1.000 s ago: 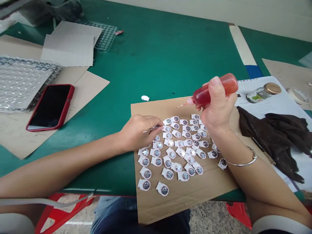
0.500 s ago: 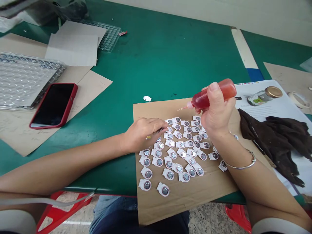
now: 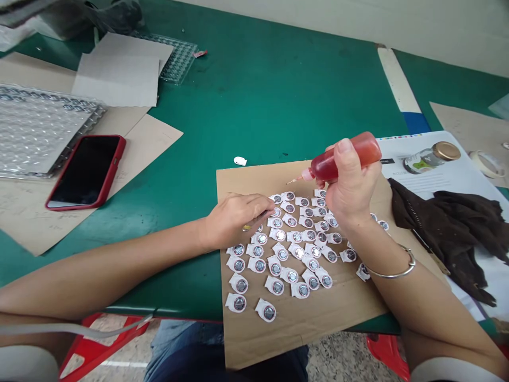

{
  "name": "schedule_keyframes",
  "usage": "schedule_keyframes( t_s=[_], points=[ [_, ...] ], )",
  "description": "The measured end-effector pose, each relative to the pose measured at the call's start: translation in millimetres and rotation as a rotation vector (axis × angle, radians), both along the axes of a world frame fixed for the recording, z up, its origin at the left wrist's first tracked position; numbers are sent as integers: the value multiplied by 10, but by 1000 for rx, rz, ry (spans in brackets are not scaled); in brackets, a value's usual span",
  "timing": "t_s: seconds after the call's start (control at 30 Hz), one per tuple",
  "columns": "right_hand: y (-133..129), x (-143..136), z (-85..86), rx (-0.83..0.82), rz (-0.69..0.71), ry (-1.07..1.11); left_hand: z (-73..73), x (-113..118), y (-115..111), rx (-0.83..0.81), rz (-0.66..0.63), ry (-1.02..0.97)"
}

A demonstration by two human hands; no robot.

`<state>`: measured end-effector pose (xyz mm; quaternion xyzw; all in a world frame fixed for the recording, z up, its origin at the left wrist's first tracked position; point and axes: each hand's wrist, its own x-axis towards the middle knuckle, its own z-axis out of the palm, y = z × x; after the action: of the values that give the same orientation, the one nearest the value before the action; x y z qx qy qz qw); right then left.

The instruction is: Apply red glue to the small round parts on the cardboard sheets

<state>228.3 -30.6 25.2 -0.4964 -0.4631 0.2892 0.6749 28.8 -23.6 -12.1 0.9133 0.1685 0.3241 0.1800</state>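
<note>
My right hand is wrapped round a red squeeze bottle, whose thin needle tip points left and down above the cardboard sheet. Several small white tabs with round silver discs lie in loose rows on the cardboard. My left hand rests at the upper left of these rows. Its fingers are closed around a thin metal tool, seen only in part, with the fingertips beside the upper tabs.
To the left lie a phone in a red case, a clear plastic tray and grey card. A glass jar and a dark brown cloth sit at the right. One white piece lies beyond the cardboard.
My right hand and the red bottle have shifted slightly left and down. My left hand has barely moved and keeps its hold on the tool.
</note>
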Motion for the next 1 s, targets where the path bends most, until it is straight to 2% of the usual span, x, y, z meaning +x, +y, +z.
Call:
schedule_keyframes(
  t_s=[0.27,0.53,0.77,1.0],
  points=[
    [-19,-2,-2,-77,-16,-87,16,6,-11,1,5,67],
    [-42,-41,-46,-145,68,-95,22,-18,-33,128,8,263],
    [-93,-110,-113,-173,162,-196,70,23,-131,261,5,337],
    [-120,-86,-205,-231,141,-352,62,86,-195,435,12,368]
  ],
)
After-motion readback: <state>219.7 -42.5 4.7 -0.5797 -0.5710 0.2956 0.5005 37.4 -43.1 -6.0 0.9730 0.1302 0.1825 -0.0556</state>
